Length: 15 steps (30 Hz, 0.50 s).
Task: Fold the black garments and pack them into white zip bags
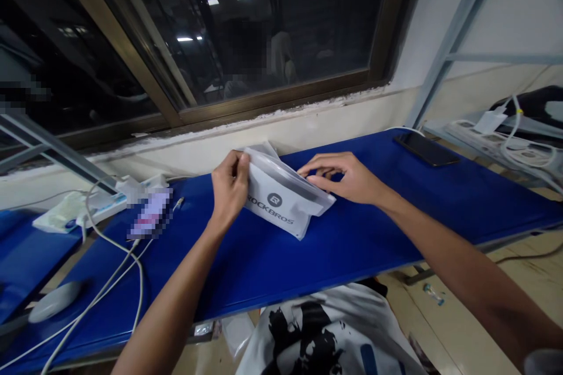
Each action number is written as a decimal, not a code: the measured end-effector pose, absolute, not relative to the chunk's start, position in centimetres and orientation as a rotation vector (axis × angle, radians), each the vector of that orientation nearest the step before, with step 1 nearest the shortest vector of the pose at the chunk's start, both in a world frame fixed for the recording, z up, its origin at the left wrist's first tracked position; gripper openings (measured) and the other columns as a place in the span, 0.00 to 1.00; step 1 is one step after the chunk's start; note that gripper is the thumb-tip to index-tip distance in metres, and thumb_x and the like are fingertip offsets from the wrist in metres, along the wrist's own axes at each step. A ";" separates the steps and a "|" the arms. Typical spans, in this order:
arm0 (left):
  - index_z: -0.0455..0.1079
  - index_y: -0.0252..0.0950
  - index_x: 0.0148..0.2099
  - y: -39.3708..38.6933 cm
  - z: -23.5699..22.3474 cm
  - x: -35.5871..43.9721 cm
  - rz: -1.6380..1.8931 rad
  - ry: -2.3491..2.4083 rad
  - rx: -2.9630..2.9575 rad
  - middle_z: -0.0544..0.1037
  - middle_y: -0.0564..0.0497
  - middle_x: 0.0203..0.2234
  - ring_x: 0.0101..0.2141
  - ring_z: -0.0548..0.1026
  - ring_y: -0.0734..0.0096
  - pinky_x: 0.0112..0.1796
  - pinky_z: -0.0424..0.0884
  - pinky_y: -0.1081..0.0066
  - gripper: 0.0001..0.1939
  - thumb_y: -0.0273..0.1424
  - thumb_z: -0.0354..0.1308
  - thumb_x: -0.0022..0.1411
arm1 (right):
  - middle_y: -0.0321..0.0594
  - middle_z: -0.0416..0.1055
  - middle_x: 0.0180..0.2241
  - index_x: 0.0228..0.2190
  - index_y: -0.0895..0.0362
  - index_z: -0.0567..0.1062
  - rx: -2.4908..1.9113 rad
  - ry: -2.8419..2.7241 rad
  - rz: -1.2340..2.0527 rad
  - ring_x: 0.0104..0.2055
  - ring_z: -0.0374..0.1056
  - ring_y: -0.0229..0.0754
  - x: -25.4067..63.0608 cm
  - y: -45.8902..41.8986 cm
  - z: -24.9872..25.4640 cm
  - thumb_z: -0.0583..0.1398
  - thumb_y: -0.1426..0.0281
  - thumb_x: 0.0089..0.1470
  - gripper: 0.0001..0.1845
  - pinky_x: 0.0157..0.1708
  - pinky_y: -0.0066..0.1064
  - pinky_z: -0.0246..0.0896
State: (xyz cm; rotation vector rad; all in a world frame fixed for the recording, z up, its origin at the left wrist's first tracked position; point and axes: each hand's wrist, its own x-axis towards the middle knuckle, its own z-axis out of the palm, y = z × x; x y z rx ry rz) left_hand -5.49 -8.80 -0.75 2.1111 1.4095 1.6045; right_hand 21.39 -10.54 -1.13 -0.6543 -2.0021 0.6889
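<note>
A white plastic pouch (pixel 281 202) printed with "ROCKBROS" and a round dark logo is held up above the blue table (pixel 352 246). At its upper left corner, my left hand (pixel 231 181) grips it between thumb and fingers. My right hand (pixel 347 176) is at the pouch's upper right edge, its fingers bent and the fingertips at the opening. The pouch tilts down to the right, and its top edge looks parted there. Whether the right fingertips pinch the film is hard to make out. What the pouch holds inside is hidden.
A dark phone (pixel 426 148) lies at the back right. On the left are a lit phone (pixel 152 214), white cables (pixel 103 290), a power strip (pixel 109 205) and a white mouse (pixel 55 300). A window (pixel 272 29) stands behind the table; metal posts (pixel 455 29) rise at its sides.
</note>
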 end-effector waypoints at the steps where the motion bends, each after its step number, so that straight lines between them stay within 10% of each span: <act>1: 0.66 0.37 0.32 -9.1 -0.8 -5.1 1.561 1.391 2.158 0.62 0.56 0.21 0.24 0.60 0.73 0.27 0.56 0.71 0.16 0.41 0.52 0.72 | 0.43 0.78 0.41 0.42 0.56 0.83 -0.643 -2.026 0.645 0.33 0.72 0.38 21.1 -10.4 -1.5 0.63 0.65 0.61 0.11 0.27 0.28 0.62; 8: 0.71 0.37 0.36 -11.0 -1.5 -3.1 1.482 1.250 2.490 0.74 0.52 0.26 0.26 0.70 0.72 0.31 0.63 0.72 0.13 0.36 0.52 0.72 | 0.44 0.76 0.44 0.40 0.54 0.83 -0.787 -2.267 0.614 0.39 0.72 0.44 19.6 -10.9 -2.8 0.72 0.61 0.48 0.17 0.36 0.33 0.67; 15: 0.73 0.37 0.40 -9.8 -0.2 -5.1 1.095 1.367 2.468 0.69 0.57 0.19 0.20 0.66 0.74 0.25 0.59 0.74 0.16 0.42 0.51 0.73 | 0.43 0.77 0.41 0.41 0.52 0.80 -0.750 -1.744 0.586 0.47 0.73 0.50 21.3 -10.4 -1.3 0.60 0.55 0.63 0.15 0.47 0.39 0.68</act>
